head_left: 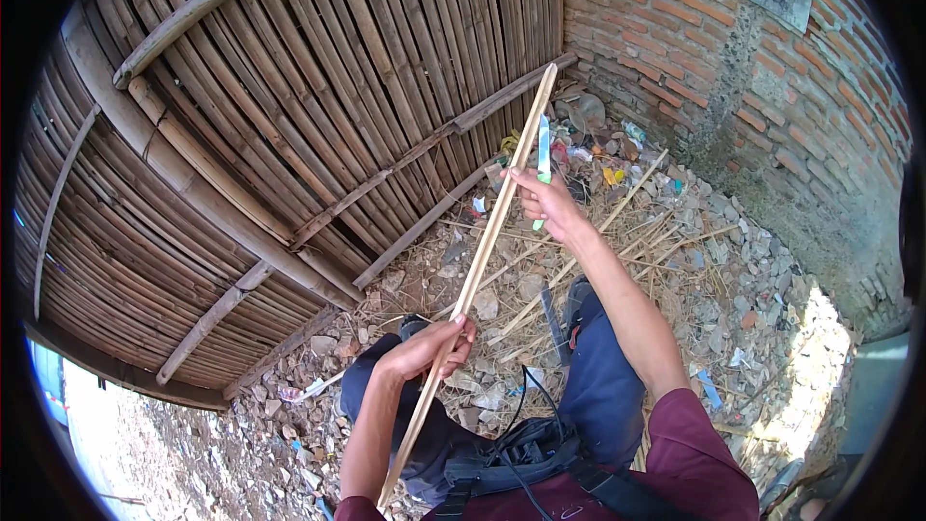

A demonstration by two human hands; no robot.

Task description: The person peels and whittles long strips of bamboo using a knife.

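Note:
A long, pale split bamboo strip slants across my body, from near my left forearm up to the far wall corner. My left hand is closed around its lower part, above my left knee. Farther up, my right hand grips a knife with a light green handle and a shiny blade pointing away from me. The fingers of that hand also touch the strip, and the blade stands just right of it.
A bamboo slat wall rises on the left, a brick wall at the far right. Rubble and litter cover the ground, with thin bamboo pieces scattered about. A dark flat bar lies between my knees. Black straps cross my lap.

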